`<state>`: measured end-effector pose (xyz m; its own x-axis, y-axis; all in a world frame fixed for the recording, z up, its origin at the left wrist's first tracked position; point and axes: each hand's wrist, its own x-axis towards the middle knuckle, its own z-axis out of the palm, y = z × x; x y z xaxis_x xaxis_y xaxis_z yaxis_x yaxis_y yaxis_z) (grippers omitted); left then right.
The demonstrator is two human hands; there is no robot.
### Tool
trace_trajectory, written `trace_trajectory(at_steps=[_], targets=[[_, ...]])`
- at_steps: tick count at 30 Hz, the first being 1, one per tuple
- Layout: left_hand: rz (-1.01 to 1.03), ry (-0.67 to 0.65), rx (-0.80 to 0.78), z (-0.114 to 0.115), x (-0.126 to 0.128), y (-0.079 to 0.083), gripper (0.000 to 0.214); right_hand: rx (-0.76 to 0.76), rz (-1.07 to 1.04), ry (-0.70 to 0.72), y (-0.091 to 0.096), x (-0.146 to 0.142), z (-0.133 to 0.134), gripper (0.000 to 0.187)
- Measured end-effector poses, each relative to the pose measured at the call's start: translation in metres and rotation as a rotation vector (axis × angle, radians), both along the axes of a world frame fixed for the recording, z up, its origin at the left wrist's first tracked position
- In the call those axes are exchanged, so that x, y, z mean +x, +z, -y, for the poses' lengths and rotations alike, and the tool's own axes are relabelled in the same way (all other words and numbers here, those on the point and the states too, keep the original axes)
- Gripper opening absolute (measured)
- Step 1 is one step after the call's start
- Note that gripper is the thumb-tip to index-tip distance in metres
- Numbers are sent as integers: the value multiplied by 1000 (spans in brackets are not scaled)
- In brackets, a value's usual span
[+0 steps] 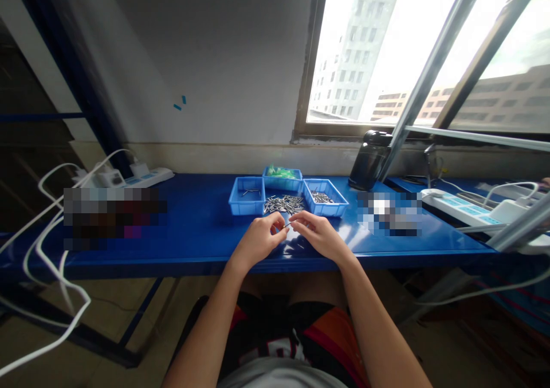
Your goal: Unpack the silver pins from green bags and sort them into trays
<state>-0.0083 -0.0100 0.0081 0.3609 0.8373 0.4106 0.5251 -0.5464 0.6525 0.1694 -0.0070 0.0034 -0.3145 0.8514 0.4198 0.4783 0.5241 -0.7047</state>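
My left hand (259,238) and my right hand (318,233) meet above the front of the blue table, with fingertips pinched around a thin metal pin (287,224). Its exact kind is too small to make out. Just beyond my fingers lies a loose pile of similar metal pins (284,203). To the left of the pile stands a blue bin (246,207) with a few pins in it. On the right, another blue bin (329,210) contains many small metal pieces. Behind the pile, a third blue bin (270,180) carries green plastic-looking items (281,172).
A black bottle (369,160) stands at the back right. Power strips (148,177) and white cables (40,242) occupy the left side; another power strip (455,203) lies right. A slanted metal post (397,136) rises by the window. Blurred items sit at both sides of the table (193,227).
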Motion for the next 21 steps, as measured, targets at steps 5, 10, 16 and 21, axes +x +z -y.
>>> trace_trajectory(at_steps=[5, 10, 16, 21], targets=[[-33, -7, 22, -4, 0, -4, 20, 14, 23, 24, -2, 0, -1, 23], [-11, 10, -1, -5, -1, -5, 21, 32, 49, 3, -6, 2, -5, 16], [-1, 49, -3, -7, -1, -6, 24, 52, 50, -14, -7, 2, -5, 18], [13, 86, -7, -6, -1, -5, 28, 41, 19, -16, -5, 2, -4, 22]])
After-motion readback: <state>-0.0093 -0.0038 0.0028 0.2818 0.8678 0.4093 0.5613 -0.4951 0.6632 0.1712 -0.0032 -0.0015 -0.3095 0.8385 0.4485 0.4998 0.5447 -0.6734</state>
